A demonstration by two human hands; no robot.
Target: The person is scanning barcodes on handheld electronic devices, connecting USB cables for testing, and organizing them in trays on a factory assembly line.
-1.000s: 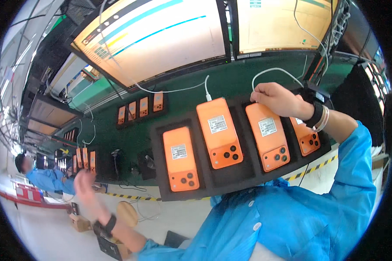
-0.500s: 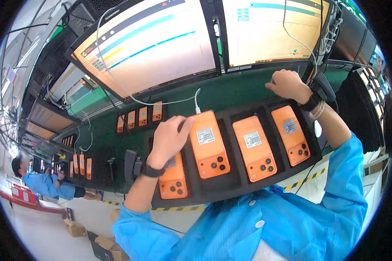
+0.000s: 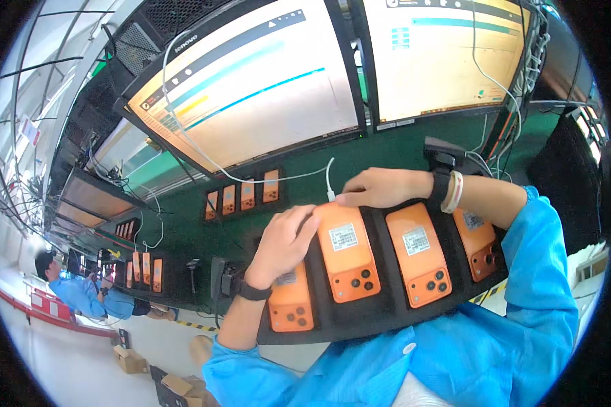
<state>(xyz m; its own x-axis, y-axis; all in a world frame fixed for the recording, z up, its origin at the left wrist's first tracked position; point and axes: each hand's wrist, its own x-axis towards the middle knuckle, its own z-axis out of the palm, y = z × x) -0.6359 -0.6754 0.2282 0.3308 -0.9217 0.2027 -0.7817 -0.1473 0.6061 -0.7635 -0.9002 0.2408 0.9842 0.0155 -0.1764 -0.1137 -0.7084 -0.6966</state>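
From my end, through the head view, I see four orange phones in a black tray (image 3: 385,278), lying face down along its length on the green table (image 3: 387,150). The second phone (image 3: 349,268) from the tray's left edge has its top end at the far edge, with a white cable (image 3: 330,178) plugged in there. My wearer's left hand (image 3: 282,244) touches its upper left corner, reaching across the leftmost phone (image 3: 292,315); the right hand (image 3: 390,188) has its fingertips at the upper right corner, just beside the plug. The hands are slightly apart, either side of that end (whether either one clamps phone or plug, I cannot tell).
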